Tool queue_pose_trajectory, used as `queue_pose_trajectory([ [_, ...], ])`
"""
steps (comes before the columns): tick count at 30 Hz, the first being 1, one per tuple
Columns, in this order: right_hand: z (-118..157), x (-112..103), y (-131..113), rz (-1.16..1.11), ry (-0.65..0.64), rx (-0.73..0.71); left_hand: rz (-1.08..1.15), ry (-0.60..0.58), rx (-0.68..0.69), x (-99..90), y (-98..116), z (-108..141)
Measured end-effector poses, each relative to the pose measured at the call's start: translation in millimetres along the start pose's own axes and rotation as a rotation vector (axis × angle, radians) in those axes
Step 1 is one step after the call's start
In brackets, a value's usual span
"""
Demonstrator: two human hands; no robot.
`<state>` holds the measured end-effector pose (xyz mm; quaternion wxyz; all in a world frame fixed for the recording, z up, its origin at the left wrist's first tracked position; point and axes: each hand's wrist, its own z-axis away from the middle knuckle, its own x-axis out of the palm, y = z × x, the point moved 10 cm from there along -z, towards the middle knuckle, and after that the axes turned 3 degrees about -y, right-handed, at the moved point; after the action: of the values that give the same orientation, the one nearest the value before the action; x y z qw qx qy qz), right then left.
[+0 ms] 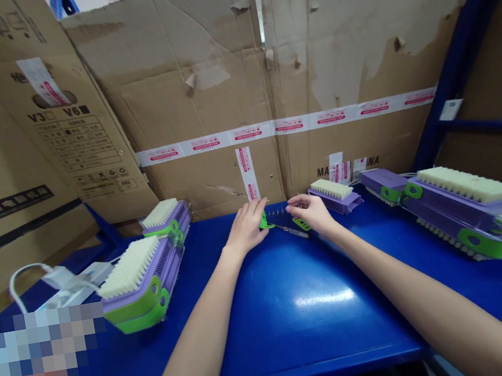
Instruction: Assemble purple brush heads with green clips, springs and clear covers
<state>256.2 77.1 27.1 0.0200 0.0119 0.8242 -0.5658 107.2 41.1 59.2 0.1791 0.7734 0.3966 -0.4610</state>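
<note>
With directions taken from the middle of the bare blue table (298,307), a white power strip (96,275) with a plugged-in white adapter (61,277) is seen at nine to ten o'clock. At ten, two purple-and-green units (143,288) topped with cream bristles are placed one behind the other. At eleven, a green piece (263,220) is framed by the spread fingers and thumb of the left hand (248,226); whether it is gripped cannot be told. At twelve, thin metal bits (276,212) are lined up between the hands, with a screwdriver (297,231) laid just nearer; the far side is closed off by cardboard panels (197,88). A green plate (301,224) is partly covered by the right hand (311,211), whose thumb and forefinger are held close together; whether anything is pinched cannot be told. At one, a purple block (334,197) is set; at two to three, more purple units (465,198) are grouped beside a blue post (429,112).
</note>
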Motion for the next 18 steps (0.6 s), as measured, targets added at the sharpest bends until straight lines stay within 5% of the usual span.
queue_pose_trajectory([
  [13, 2, 0, -4, -0.072, -0.018, 0.059, 0.024, 0.028, 0.077, -4.3, 10, -2],
  [18, 0, -11, -2, -0.092, 0.030, 0.084, 0.032, 0.031, 0.014, -3.7, -4, 1],
])
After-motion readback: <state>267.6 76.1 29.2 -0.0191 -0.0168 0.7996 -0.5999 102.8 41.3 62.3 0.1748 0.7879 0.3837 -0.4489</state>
